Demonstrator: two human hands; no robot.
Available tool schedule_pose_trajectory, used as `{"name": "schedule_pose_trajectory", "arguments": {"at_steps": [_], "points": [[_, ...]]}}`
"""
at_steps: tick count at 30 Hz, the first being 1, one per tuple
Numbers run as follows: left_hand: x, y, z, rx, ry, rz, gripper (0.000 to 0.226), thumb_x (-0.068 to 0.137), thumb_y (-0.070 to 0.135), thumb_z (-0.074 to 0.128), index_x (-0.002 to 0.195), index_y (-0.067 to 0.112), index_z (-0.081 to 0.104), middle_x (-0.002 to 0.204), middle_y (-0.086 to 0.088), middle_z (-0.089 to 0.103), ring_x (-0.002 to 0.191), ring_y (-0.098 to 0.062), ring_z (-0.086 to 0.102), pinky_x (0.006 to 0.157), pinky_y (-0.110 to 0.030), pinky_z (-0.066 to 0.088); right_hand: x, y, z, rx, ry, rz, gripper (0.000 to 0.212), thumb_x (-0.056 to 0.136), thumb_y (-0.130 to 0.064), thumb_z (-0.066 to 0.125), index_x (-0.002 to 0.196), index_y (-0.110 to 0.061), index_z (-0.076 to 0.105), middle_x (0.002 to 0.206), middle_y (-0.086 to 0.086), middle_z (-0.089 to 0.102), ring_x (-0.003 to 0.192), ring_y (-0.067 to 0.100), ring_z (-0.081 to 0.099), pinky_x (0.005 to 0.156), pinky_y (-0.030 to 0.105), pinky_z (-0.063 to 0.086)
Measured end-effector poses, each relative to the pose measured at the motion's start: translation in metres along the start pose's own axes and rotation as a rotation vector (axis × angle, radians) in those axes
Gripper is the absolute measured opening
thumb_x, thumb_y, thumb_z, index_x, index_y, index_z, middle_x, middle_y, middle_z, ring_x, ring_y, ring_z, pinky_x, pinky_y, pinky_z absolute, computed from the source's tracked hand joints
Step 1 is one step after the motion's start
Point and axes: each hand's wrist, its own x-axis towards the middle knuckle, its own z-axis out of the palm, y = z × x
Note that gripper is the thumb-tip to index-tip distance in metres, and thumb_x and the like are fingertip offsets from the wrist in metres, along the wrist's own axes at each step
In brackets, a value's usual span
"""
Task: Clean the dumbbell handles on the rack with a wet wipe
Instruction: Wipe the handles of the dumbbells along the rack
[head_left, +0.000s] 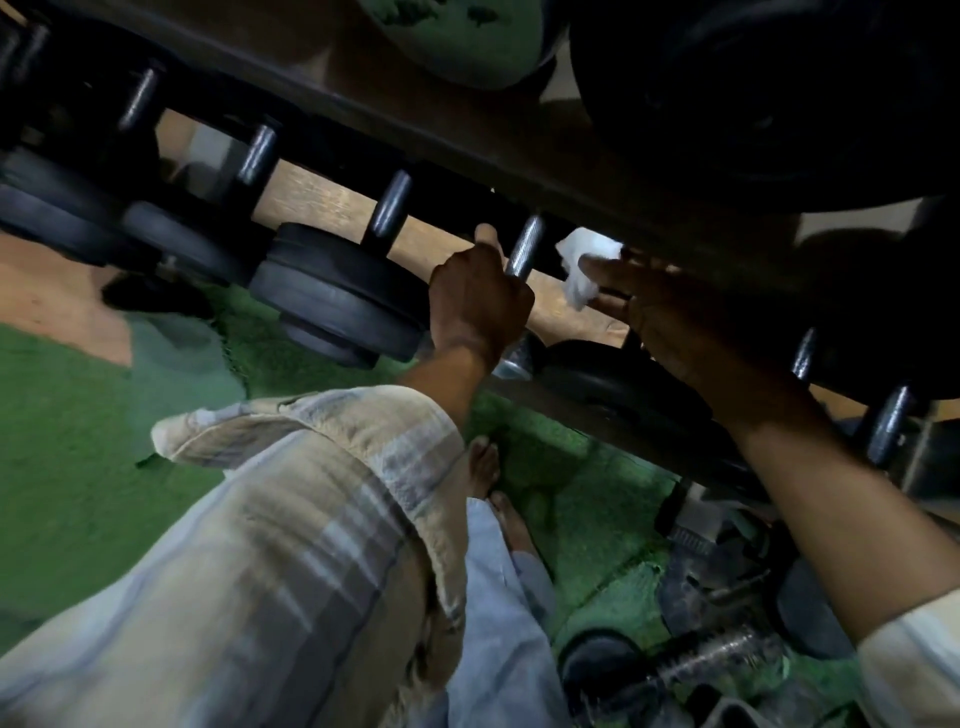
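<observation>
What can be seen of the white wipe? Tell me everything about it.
The wet wipe is a small white sheet, crumpled and bunched rather than flat, looking soft like tissue or thin cloth. The right hand holds it at the fingertips, with most of it sticking out past the fingers. It sits just under the dark rack rail, right of the shiny knurled dumbbell handle that the left hand grips. A gap shows between wipe and handle; wetness cannot be judged.

Single head-worn wide-angle view, tilted, looking steeply down and forward, close on long dark metal dumbbell rack (519, 156), green floor mat (78, 441) below
</observation>
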Motion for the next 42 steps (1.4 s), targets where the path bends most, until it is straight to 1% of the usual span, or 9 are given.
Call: {"name": "schedule_pose_trajectory", "arguments": {"at_steps": [5, 9, 15, 20, 28, 31, 33, 38, 42], "points": [[0.002, -0.001, 0.0, 0.07, 0.007, 0.02, 0.032, 0.087, 0.024, 0.061, 0.115, 0.011, 0.051, 0.097, -0.013, 0.073, 0.097, -0.039, 0.068, 0.081, -0.043, 0.045, 0.009, 0.004, 0.012, -0.313, 0.198, 0.091, 0.075, 0.058, -0.074, 0.075, 0.115, -0.024, 0.072, 0.116, 0.0, 0.073, 0.107, 0.022, 0.069, 0.099, 0.047, 0.054], [0.004, -0.002, -0.005, 0.238, -0.043, 0.092, 0.037, 0.09, 0.03, 0.06, 0.12, 0.011, 0.048, 0.101, -0.012, 0.073, 0.099, -0.037, 0.069, 0.084, -0.041, 0.044, 0.013, 0.004, 0.029, -0.598, 0.235, 0.027, 0.041, 0.079, -0.057, 0.063, 0.085, -0.017, 0.072, 0.085, 0.002, 0.072, 0.083, 0.022, 0.068, 0.084, 0.045, 0.056], [0.028, -0.025, -0.066, 0.403, 0.024, 0.187, 0.033, 0.085, 0.025, 0.059, 0.117, 0.016, 0.057, 0.106, -0.012, 0.072, 0.103, -0.035, 0.067, 0.089, -0.04, 0.045, 0.021, -0.003, 0.057, -1.028, 0.186, -0.396, 0.017, 0.096, -0.03, 0.059, 0.108, -0.023, 0.069, 0.097, -0.001, 0.071, 0.09, 0.02, 0.068, 0.073, 0.024, 0.042], [0.034, -0.075, -0.102, 0.44, 0.113, 0.239, 0.035, 0.082, 0.029, 0.05, 0.111, 0.01, 0.056, 0.097, -0.018, 0.069, 0.092, -0.039, 0.065, 0.079, -0.042, 0.044, 0.028, -0.002, 0.07, -1.231, -0.364, -0.344, 0.042, 0.096, -0.021, 0.052, 0.13, -0.039, 0.067, 0.118, 0.007, 0.066, 0.105, 0.027, 0.066, 0.082, 0.031, 0.05], [0.037, -0.073, -0.099, 0.459, 0.04, 0.175, 0.034, 0.086, 0.033, 0.056, 0.114, 0.014, 0.054, 0.099, -0.012, 0.069, 0.093, -0.035, 0.065, 0.079, -0.04, 0.04, 0.037, -0.008, 0.062, -1.634, -0.29, -0.482, 0.055, 0.081, -0.014, 0.053, 0.134, -0.027, 0.061, 0.137, -0.001, 0.062, 0.105, 0.037, 0.058, 0.079, 0.036, 0.04], [0.036, -0.071, -0.1, 0.433, 0.045, 0.18, 0.032, 0.086, 0.031, 0.056, 0.113, 0.014, 0.054, 0.096, -0.011, 0.068, 0.092, -0.034, 0.065, 0.08, -0.04, 0.041, 0.034, -0.016, 0.07, -1.476, -0.407, -0.362, 0.066, 0.092, -0.017, 0.063, 0.151, -0.042, 0.044, 0.138, 0.003, 0.059, 0.113, 0.029, 0.062, 0.084, 0.031, 0.046], [0.035, -0.07, -0.101, 0.419, 0.047, 0.183, 0.032, 0.086, 0.031, 0.056, 0.113, 0.014, 0.054, 0.096, -0.012, 0.069, 0.092, -0.034, 0.066, 0.081, -0.04, 0.042, 0.029, -0.017, 0.074, -1.363, -0.557, -0.355, 0.076, 0.095, -0.02, 0.057, 0.156, -0.049, 0.024, 0.143, 0.003, 0.056, 0.121, 0.026, 0.059, 0.095, 0.043, 0.052], [0.034, -0.071, -0.099, 0.411, 0.085, 0.188, 0.033, 0.084, 0.029, 0.057, 0.112, 0.013, 0.054, 0.095, -0.015, 0.069, 0.091, -0.036, 0.066, 0.082, -0.041, 0.044, 0.029, -0.018, 0.067, -1.513, -0.533, -0.339, 0.061, 0.088, -0.02, 0.047, 0.148, -0.016, 0.048, 0.149, 0.011, 0.051, 0.128, 0.036, 0.053, 0.097, 0.05, 0.051], [0.033, -0.071, -0.099, 0.432, 0.084, 0.179, 0.032, 0.084, 0.028, 0.056, 0.11, 0.01, 0.054, 0.095, -0.016, 0.068, 0.091, -0.037, 0.065, 0.081, -0.041, 0.043, 0.028, -0.017, 0.069, -1.57, -0.496, -0.369, 0.055, 0.087, -0.024, 0.053, 0.141, -0.015, 0.052, 0.149, 0.008, 0.052, 0.126, 0.032, 0.055, 0.094, 0.045, 0.054]]}}
